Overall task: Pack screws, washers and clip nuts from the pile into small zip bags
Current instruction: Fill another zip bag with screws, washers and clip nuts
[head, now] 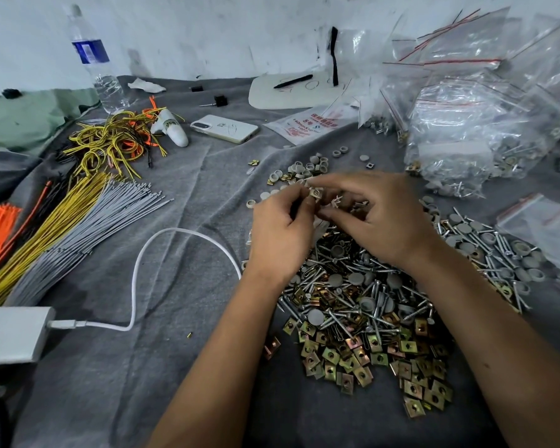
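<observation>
a: what's closest to you?

b: from my remote seat, the big mixed pile of silver screws, grey round washers and brass-coloured square clip nuts [362,305] on the grey cloth [181,202]. the clip nuts lie thickest at the pile's near edge, the screws through its middle and right.

a: and the hands?

b: both are over the pile's far edge, fingertips meeting. the left hand [280,234] has its fingers curled, pinching something small against the thumb. the right hand [379,215] reaches in from the pile's right, fingers bent, and seems to pinch a small pale clip nut [316,191] between the two hands. i cannot tell exactly which fingers hold it.

a: left of the pile?

b: a white cable [136,270], then bundles of grey, yellow and orange cable ties [62,227].

a: beyond the pile?

b: loose grey washers, a white phone [225,128], and far right of the pile a heap of clear small zip bags with red seal strips [472,124], some holding hardware. a clear plastic water bottle with a blue label [94,59] stands far left of the pile.
</observation>
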The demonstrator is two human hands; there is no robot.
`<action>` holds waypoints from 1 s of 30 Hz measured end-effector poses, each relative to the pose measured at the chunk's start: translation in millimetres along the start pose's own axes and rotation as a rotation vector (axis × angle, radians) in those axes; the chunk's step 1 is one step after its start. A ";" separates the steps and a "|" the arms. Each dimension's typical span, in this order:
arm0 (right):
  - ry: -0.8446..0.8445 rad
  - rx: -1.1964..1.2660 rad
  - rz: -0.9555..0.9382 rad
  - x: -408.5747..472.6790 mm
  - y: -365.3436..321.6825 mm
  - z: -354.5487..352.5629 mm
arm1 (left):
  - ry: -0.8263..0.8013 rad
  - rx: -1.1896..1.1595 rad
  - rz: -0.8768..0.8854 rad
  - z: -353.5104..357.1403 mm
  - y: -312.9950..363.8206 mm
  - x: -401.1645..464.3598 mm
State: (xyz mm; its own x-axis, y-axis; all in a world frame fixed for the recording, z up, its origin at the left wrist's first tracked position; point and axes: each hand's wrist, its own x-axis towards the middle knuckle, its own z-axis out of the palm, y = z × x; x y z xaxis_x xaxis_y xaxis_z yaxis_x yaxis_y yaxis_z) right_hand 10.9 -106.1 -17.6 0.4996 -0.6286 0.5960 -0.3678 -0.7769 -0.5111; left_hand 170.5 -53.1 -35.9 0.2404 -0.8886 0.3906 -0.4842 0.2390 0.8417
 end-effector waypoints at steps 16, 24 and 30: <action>-0.060 0.183 0.058 -3.9 12.2 -0.6 | -0.229 -0.156 -0.101 -8.5 4.2 3.7; -0.124 0.659 0.316 -0.9 11.6 -0.3 | -0.278 -0.201 -0.073 -11.9 3.2 5.1; -0.140 0.429 0.404 -2.3 12.2 3.1 | -0.216 0.018 0.046 -9.4 0.5 2.0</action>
State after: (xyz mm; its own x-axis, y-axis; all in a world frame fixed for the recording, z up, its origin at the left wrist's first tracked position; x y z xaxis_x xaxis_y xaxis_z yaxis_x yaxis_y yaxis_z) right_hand 7.7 -114.1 -27.1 0.4953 -0.8377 0.2300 -0.2154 -0.3750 -0.9017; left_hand 178.7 -51.1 -31.2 0.0333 -0.9406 0.3380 -0.5059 0.2758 0.8173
